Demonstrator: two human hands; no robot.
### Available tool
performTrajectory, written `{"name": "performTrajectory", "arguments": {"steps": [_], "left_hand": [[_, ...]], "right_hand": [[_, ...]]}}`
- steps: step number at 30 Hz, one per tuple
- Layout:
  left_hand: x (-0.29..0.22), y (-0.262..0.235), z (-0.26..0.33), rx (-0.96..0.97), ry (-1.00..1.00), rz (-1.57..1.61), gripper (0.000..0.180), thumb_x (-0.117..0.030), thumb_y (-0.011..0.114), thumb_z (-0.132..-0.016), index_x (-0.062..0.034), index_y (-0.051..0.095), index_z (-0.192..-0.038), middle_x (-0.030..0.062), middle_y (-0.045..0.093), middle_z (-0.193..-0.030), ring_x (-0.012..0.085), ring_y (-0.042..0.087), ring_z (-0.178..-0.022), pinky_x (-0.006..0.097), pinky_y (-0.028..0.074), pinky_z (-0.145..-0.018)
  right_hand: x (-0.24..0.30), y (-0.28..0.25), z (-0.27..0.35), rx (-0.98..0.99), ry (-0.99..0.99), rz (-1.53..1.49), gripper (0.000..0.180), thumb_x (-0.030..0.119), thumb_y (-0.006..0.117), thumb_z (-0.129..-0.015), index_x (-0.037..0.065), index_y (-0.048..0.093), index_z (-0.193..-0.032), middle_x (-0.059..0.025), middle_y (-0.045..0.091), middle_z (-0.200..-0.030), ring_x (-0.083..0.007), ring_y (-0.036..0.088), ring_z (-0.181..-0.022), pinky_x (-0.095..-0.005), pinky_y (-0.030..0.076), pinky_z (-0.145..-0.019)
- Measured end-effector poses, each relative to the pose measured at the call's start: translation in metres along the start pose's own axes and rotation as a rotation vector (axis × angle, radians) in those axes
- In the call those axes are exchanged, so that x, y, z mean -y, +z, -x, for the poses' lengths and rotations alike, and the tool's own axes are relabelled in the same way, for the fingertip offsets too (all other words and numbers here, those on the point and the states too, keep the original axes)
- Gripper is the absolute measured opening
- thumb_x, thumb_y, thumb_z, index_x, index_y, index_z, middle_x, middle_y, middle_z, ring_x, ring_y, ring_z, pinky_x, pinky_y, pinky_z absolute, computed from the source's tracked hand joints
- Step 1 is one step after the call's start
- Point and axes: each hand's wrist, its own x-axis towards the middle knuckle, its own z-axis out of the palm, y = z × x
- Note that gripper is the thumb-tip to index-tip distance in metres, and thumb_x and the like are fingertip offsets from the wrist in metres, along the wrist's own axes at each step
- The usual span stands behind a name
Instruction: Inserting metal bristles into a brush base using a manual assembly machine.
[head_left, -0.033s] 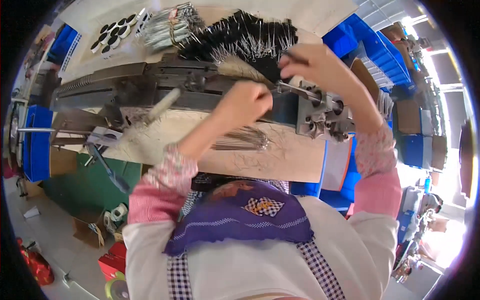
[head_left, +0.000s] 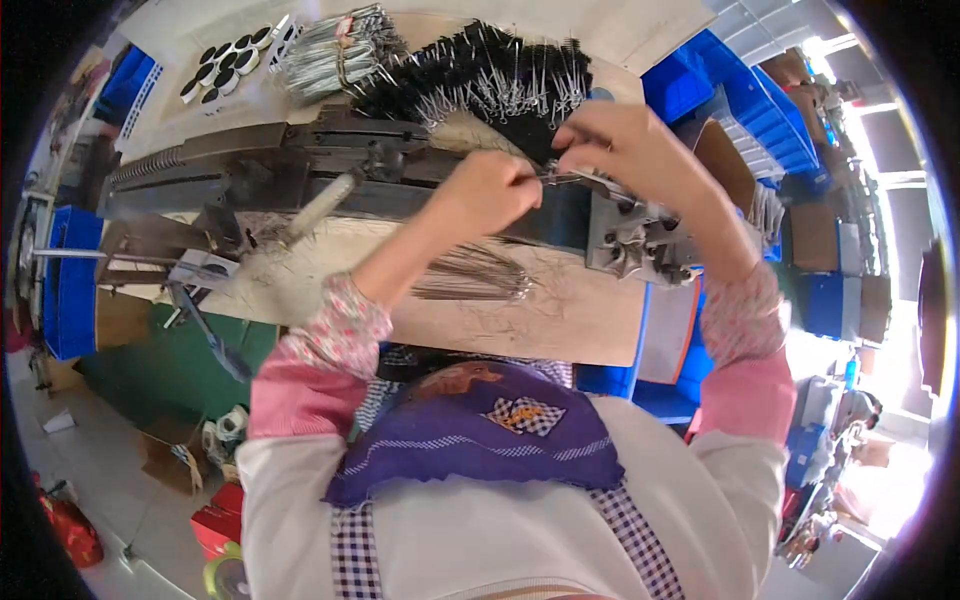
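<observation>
A pale wooden table (head_left: 560, 320) carries a long dark metal machine (head_left: 300, 170) running left to right across its middle. Near the machine lies a loose bunch of thin wires (head_left: 475, 275). On the far side lies a heap of black brushes (head_left: 480, 70); left of it sit a bundle of silvery rods (head_left: 335, 50) and what look like small black discs (head_left: 215, 70) on a white tray.

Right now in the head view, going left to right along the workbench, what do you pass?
Blue crate → pale lever handle on the dark machine → left hand → thin metal wire held between both hands → right hand → stacked blue bins.
</observation>
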Motion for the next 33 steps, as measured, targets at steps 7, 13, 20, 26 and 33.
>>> {"name": "performTrajectory", "arguments": {"steps": [7, 13, 20, 26, 33], "left_hand": [[-0.025, -0.036, 0.010, -0.135, 0.111, -0.869, 0.014, -0.017, 0.062, -0.080, -0.0057, 0.067, -0.074, 0.0129, 0.065, -0.074, 0.0314, 0.065, -0.071, 0.042, 0.051, -0.060], [-0.013, -0.061, 0.046, -0.394, 0.502, -1.151, 0.010, -0.006, 0.060, -0.081, -0.0083, 0.067, -0.089, 0.0068, 0.064, -0.091, 0.0242, 0.064, -0.070, 0.033, 0.052, -0.054], [0.041, 0.013, 0.116, -0.558, -0.281, 0.610, 0.018, -0.014, 0.051, -0.096, -0.0011, 0.061, -0.104, 0.0052, 0.060, -0.079, 0.0078, 0.052, -0.049, 0.019, 0.039, -0.043], [0.047, -0.055, 0.101, -0.011, -0.143, 1.864, 0.039, -0.032, 0.040, -0.099, 0.0033, 0.058, -0.095, 0.0053, 0.049, -0.062, 0.0094, 0.039, -0.039, 0.021, 0.033, -0.037], [0.018, -0.071, 0.102, 0.022, -0.128, 2.124, 0.045, -0.042, 0.044, -0.096, 0.0008, 0.054, -0.087, 0.0062, 0.050, -0.061, 0.0099, 0.042, -0.037, 0.023, 0.031, -0.032]], "right_hand": [[-0.002, 0.055, -0.012, -0.199, -0.341, 0.276, 0.011, 0.011, 0.066, -0.076, 0.005, 0.058, -0.082, -0.0103, 0.057, -0.071, -0.0297, 0.061, -0.072, -0.0386, 0.051, -0.065], [0.014, 0.066, -0.025, -0.326, -0.329, -0.122, 0.014, 0.011, 0.070, -0.076, 0.003, 0.064, -0.085, -0.0119, 0.064, -0.079, -0.0288, 0.063, -0.073, -0.0345, 0.051, -0.066], [0.007, 0.094, -0.049, -0.334, -0.287, -0.073, 0.017, 0.017, 0.066, -0.077, 0.001, 0.062, -0.078, -0.0133, 0.062, -0.077, -0.0332, 0.061, -0.075, -0.0397, 0.051, -0.070], [0.012, 0.093, -0.041, -0.334, -0.259, 0.033, 0.010, 0.010, 0.063, -0.076, 0.002, 0.057, -0.077, -0.0119, 0.059, -0.075, -0.0307, 0.061, -0.076, -0.0412, 0.051, -0.069], [0.025, 0.081, -0.043, -0.354, 0.034, -0.382, 0.016, 0.013, 0.069, -0.076, -0.001, 0.065, -0.080, -0.0134, 0.063, -0.076, -0.0320, 0.062, -0.071, -0.0357, 0.050, -0.067]]}}
